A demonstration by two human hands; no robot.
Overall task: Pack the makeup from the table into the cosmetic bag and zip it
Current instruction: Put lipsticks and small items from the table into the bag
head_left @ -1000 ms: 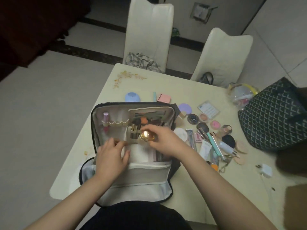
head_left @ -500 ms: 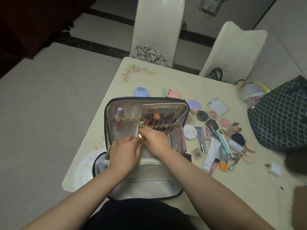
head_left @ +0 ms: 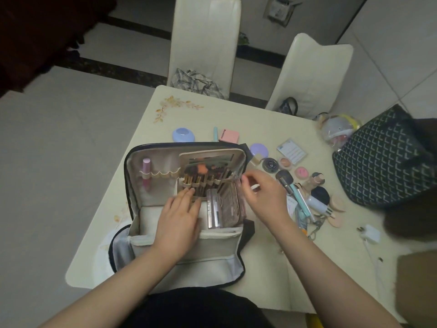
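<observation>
The black cosmetic bag with a pale cream lining (head_left: 151, 209) lies wide open at the near edge of the cream table with a painted flower corner (head_left: 236, 114). The left hand (head_left: 177, 221) rests flat inside the bag with straight fingers, touching the row of brush handles, and holds nothing. The right hand (head_left: 262, 197) hovers at the right side of the bag with loosely bent fingers; it looks empty, though the picture is a little blurry there. The makeup still to pack sits in a pile just right of the bag: a fluffy dark brush with a teal handle (head_left: 289, 185), round pink blush pots (head_left: 301, 172), a small purple round case (head_left: 259, 150) and more. These things look small and light, and the smooth pots may slip, so pinching each one by its sides seems best. The bag looks soft, so one hand may need to steady it. Two white chairs (head_left: 205, 39) stand on the far side, and a dark patterned tote bag (head_left: 383, 157) sits far right.
</observation>
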